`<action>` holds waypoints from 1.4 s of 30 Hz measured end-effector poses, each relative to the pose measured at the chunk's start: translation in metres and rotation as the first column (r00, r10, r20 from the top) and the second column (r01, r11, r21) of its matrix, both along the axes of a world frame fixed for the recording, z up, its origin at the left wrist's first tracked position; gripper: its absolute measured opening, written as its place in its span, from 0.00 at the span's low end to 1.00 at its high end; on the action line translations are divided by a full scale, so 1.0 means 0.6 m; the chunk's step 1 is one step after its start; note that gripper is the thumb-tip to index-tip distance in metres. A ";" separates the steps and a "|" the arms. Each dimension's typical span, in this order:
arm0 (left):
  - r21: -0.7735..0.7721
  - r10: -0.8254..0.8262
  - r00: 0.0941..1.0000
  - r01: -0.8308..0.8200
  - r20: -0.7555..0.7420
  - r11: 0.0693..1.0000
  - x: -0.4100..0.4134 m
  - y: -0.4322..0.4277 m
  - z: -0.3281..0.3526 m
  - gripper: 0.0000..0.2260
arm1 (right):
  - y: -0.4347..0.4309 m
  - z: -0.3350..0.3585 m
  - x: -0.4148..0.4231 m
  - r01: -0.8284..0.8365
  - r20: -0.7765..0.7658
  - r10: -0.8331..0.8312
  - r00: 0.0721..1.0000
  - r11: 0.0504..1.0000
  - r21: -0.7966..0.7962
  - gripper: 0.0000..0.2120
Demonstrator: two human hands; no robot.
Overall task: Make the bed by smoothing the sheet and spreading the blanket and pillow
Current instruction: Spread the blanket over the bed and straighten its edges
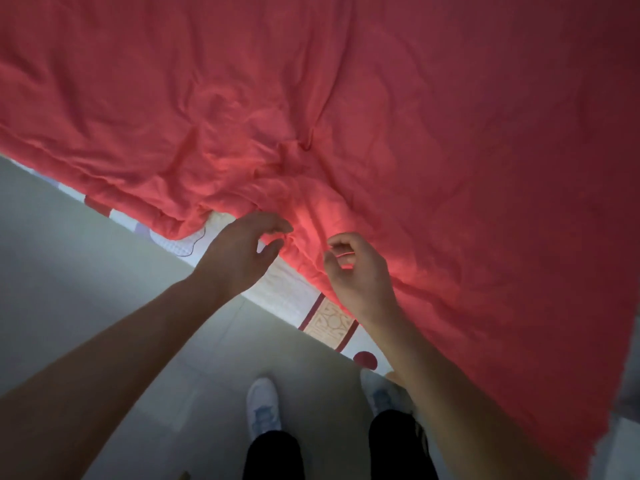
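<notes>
- Two bare hands reach from the bottom of the view toward the near edge of a bed, seen from above by the person standing beside it.
- A red blanket [381,116] covers almost the whole bed. It runs from the far edge to the near edge and hangs over the bed's right end.
- The blanket is heavily creased, with the deepest wrinkles bunched in the middle, just beyond the hands.
- A patterned bedsheet [291,296] shows as a narrow strip along the near edge of the bed. It is pale with red dots, dark red stripes and a cream ornamental panel.
- The left hand [239,251] is at the blanket's hem with its fingers loosely curved. There is a clear gap between thumb and fingers, nothing is clamped in it, and the fingertips are at the red fabric.
- The right hand [360,275] lies over the hem, close beside the left. Its fingers curl in toward the thumb and red fabric shows inside the curl, but I cannot tell whether it pinches the blanket.
- A pale tiled floor [86,271] lies beside the bed.
- White shoes [263,403] and black trousers [273,455] show on the floor at the bottom of the view.
</notes>
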State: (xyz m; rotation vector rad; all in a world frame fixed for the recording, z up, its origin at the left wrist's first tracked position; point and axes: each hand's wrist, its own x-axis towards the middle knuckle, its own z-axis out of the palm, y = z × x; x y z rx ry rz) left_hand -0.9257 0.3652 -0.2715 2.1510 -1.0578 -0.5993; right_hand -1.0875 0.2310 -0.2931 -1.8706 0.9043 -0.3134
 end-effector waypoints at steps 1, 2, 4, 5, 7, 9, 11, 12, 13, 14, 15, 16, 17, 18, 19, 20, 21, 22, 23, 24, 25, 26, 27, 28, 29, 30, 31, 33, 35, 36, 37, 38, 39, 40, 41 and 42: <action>0.009 -0.061 0.997 0.061 0.037 0.998 0.007 0.000 -0.006 0.12 | 0.006 -0.005 -0.003 0.025 -0.004 -0.025 1.000 1.000 0.005 0.08; 0.031 -0.131 0.989 0.129 0.074 0.991 0.015 -0.002 -0.012 0.12 | 0.012 -0.012 -0.006 0.049 -0.011 -0.049 0.999 0.999 0.004 0.08; 0.086 -0.298 0.941 0.288 0.162 0.954 0.028 -0.005 -0.022 0.13 | 0.024 -0.025 -0.014 0.079 -0.040 -0.079 0.996 0.997 -0.013 0.08; 0.109 -0.394 0.893 0.379 0.216 0.919 0.034 -0.008 -0.028 0.14 | 0.030 -0.031 -0.019 0.098 -0.053 -0.099 0.994 0.995 -0.020 0.09; 0.152 -0.543 0.785 0.523 0.297 0.839 0.042 -0.017 -0.044 0.17 | 0.039 -0.043 -0.029 0.148 -0.065 -0.149 0.987 0.989 -0.011 0.08; 0.170 -0.605 0.727 0.584 0.326 0.794 0.042 -0.024 -0.057 0.20 | 0.044 -0.053 -0.037 0.184 -0.080 -0.185 0.980 0.983 -0.010 0.09; 0.182 -0.642 0.689 0.621 0.336 0.762 0.040 -0.031 -0.074 0.22 | 0.047 -0.063 -0.045 0.205 -0.102 -0.205 0.973 0.979 -0.015 0.10; 0.197 -0.657 0.672 0.633 0.342 0.749 0.040 -0.034 -0.082 0.23 | 0.048 -0.066 -0.048 0.208 -0.109 -0.209 0.972 0.978 -0.021 0.10; 0.217 -0.668 0.659 0.636 0.346 0.740 0.041 -0.037 -0.088 0.24 | 0.048 -0.067 -0.049 0.205 -0.116 -0.208 0.971 0.978 -0.035 0.10; 0.238 -0.677 0.650 0.637 0.346 0.733 0.042 -0.039 -0.096 0.25 | 0.048 -0.069 -0.052 0.197 -0.122 -0.203 0.971 0.978 -0.065 0.11; 0.262 -0.683 0.644 0.632 0.345 0.729 0.044 -0.040 -0.100 0.26 | 0.047 -0.071 -0.054 0.177 -0.135 -0.192 0.972 0.978 -0.113 0.11; 0.285 -0.687 0.640 0.626 0.345 0.726 0.045 -0.041 -0.105 0.27 | 0.047 -0.075 -0.057 0.154 -0.162 -0.182 0.970 0.973 -0.173 0.11; 0.308 -0.689 0.637 0.616 0.346 0.724 0.044 -0.042 -0.109 0.28 | 0.046 -0.080 -0.061 0.131 -0.205 -0.182 0.962 0.963 -0.236 0.12; 0.326 -0.686 0.636 0.604 0.352 0.727 0.041 -0.043 -0.114 0.28 | 0.047 -0.087 -0.066 0.110 -0.261 -0.190 0.946 0.950 -0.293 0.14; 0.337 -0.681 0.635 0.592 0.365 0.732 0.038 -0.044 -0.119 0.27 | 0.049 -0.092 -0.070 0.087 -0.327 -0.202 0.923 0.939 -0.332 0.16; 0.340 -0.674 0.632 0.581 0.383 0.739 0.034 -0.046 -0.123 0.26 | 0.053 -0.095 -0.075 0.060 -0.398 -0.207 0.894 0.934 -0.351 0.20; 0.343 -0.666 0.631 0.571 0.398 0.746 0.029 -0.048 -0.128 0.25 | 0.059 -0.097 -0.078 0.029 -0.461 -0.204 0.864 0.933 -0.358 0.23; 0.341 -0.655 0.633 0.560 0.412 0.755 0.026 -0.052 -0.131 0.24 | 0.064 -0.098 -0.081 -0.008 -0.510 -0.195 0.838 0.929 -0.369 0.25; 0.336 -0.643 0.640 0.549 0.420 0.765 0.023 -0.054 -0.134 0.23 | 0.067 -0.100 -0.084 -0.044 -0.539 -0.189 0.821 0.920 -0.390 0.27; 0.332 -0.633 0.647 0.540 0.425 0.774 0.020 -0.057 -0.137 0.23 | 0.068 -0.102 -0.086 -0.066 -0.546 -0.192 0.816 0.906 -0.417 0.27; 0.334 -0.625 0.654 0.529 0.426 0.780 0.018 -0.060 -0.139 0.22 | 0.066 -0.104 -0.087 -0.069 -0.532 -0.199 0.823 0.894 -0.442 0.25; 0.338 -0.621 0.657 0.522 0.427 0.783 0.017 -0.062 -0.140 0.20 | 0.062 -0.105 -0.087 -0.058 -0.505 -0.207 0.838 0.886 -0.460 0.21; 0.340 -0.622 0.658 0.521 0.424 0.783 0.016 -0.062 -0.139 0.18 | 0.058 -0.105 -0.088 -0.044 -0.480 -0.210 0.852 0.884 -0.465 0.17; 0.336 -0.626 0.660 0.528 0.416 0.780 0.016 -0.062 -0.139 0.16 | 0.052 -0.104 -0.088 -0.033 -0.469 -0.207 0.859 0.890 -0.454 0.14; 0.334 -0.637 0.659 0.542 0.401 0.771 0.016 -0.062 -0.136 0.15 | 0.047 -0.100 -0.089 -0.026 -0.471 -0.201 0.859 0.901 -0.432 0.12; 0.338 -0.654 0.653 0.560 0.383 0.757 0.018 -0.058 -0.137 0.15 | 0.045 -0.097 -0.090 -0.025 -0.481 -0.189 0.856 0.914 -0.405 0.10; 0.341 -0.673 0.646 0.580 0.361 0.740 0.020 -0.053 -0.136 0.16 | 0.042 -0.093 -0.092 -0.033 -0.492 -0.169 0.854 0.926 -0.375 0.09; 0.342 -0.710 0.637 0.623 0.301 0.704 0.020 -0.037 -0.134 0.16 | 0.043 -0.082 -0.100 -0.060 -0.504 -0.114 0.856 0.947 -0.316 0.08; 0.357 -0.737 0.629 0.648 0.249 0.673 0.013 -0.019 -0.128 0.15 | 0.049 -0.072 -0.113 -0.086 -0.509 -0.059 0.859 0.963 -0.257 0.07; 0.360 -0.743 0.624 0.653 0.243 0.666 0.007 -0.009 -0.126 0.14 | 0.054 -0.068 -0.120 -0.099 -0.511 -0.033 0.859 0.968 -0.229 0.07; 0.355 -0.743 0.622 0.656 0.245 0.666 0.001 0.001 -0.124 0.14 | 0.058 -0.064 -0.128 -0.112 -0.514 -0.011 0.858 0.972 -0.207 0.07; 0.345 -0.741 0.625 0.657 0.247 0.670 -0.007 0.011 -0.124 0.13 | 0.063 -0.061 -0.135 -0.125 -0.517 0.007 0.856 0.973 -0.193 0.08; 0.341 -0.738 0.629 0.657 0.245 0.673 -0.015 0.019 -0.122 0.13 | 0.068 -0.060 -0.141 -0.136 -0.518 0.021 0.855 0.973 -0.186 0.08; 0.339 -0.735 0.633 0.654 0.244 0.676 -0.024 0.028 -0.122 0.13 | 0.074 -0.061 -0.148 -0.147 -0.508 0.033 0.861 0.971 -0.187 0.08; 0.341 -0.731 0.636 0.649 0.247 0.680 -0.028 0.035 -0.121 0.12 | 0.080 -0.063 -0.151 -0.156 -0.491 0.042 0.870 0.968 -0.194 0.07; 0.344 -0.723 0.643 0.639 0.252 0.688 -0.033 0.041 -0.122 0.12 | 0.086 -0.068 -0.155 -0.165 -0.475 0.049 0.879 0.965 -0.205 0.07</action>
